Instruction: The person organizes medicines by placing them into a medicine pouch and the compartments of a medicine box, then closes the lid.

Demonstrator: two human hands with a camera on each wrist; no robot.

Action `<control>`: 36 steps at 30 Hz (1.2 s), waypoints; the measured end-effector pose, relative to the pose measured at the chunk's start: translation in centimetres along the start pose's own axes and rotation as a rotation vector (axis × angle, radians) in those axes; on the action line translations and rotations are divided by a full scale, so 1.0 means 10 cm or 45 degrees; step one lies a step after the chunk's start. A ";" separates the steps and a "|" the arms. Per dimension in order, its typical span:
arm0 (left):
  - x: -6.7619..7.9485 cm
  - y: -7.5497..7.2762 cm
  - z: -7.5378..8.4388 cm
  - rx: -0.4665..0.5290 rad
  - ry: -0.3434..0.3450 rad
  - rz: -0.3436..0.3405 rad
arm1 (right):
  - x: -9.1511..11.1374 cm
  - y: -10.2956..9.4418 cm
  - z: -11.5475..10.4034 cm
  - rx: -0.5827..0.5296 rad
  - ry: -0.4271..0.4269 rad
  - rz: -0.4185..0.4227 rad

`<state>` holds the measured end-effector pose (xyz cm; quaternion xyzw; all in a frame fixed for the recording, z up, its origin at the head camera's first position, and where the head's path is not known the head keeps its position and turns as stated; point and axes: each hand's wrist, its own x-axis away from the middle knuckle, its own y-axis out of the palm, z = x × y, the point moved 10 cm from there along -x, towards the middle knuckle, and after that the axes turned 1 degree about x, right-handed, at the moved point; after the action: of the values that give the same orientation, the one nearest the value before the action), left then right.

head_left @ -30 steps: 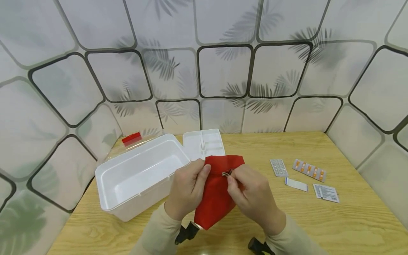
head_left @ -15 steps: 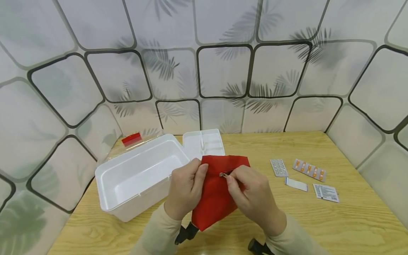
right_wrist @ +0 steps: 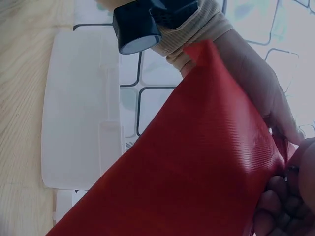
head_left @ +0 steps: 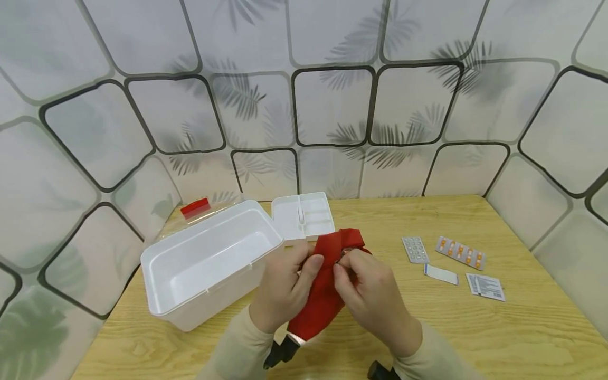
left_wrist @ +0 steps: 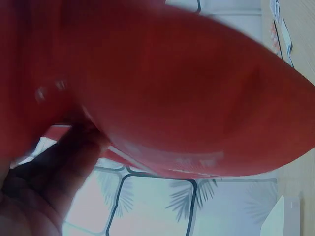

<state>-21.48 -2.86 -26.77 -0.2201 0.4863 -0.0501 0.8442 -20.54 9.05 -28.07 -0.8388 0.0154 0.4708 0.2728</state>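
A red fabric pouch (head_left: 319,303) with a zip is held up between both hands above the table. On its left edge, near the top, the left hand (head_left: 285,285) grips the fabric between thumb and fingers. At the zip, the right hand (head_left: 372,295) pinches with thumb and forefinger; a glint of metal shows there, partly covered by the fingers. The pouch (right_wrist: 197,142) hangs slanted in the right wrist view and hides part of the left hand (right_wrist: 256,78). Red fabric (left_wrist: 182,93) fills most of the left wrist view.
A white open box (head_left: 204,303) stands left, with a white compartment tray (head_left: 284,211) behind it. A clear bag with a red top strip (head_left: 196,207) lies at the back left. To the right lie blister packs (head_left: 415,250), a white strip (head_left: 442,274) and a sachet (head_left: 485,287).
The pouch was spread flat and wider half a second ago; now its top is folded and bunched. The left hand has moved right, closer to the right hand, which has shifted slightly left.
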 end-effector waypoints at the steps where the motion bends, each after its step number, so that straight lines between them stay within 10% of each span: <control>1: 0.00 0.01 0.00 -0.005 -0.006 -0.014 | 0.00 0.00 -0.01 0.009 -0.006 0.006; 36: -0.02 -0.18 -0.09 0.047 -0.031 0.059 | -0.01 -0.07 0.05 0.183 0.006 0.015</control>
<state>-22.12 -4.72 -26.27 -0.1938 0.4800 -0.0368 0.8548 -20.78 9.85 -27.87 -0.8181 0.0550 0.4680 0.3296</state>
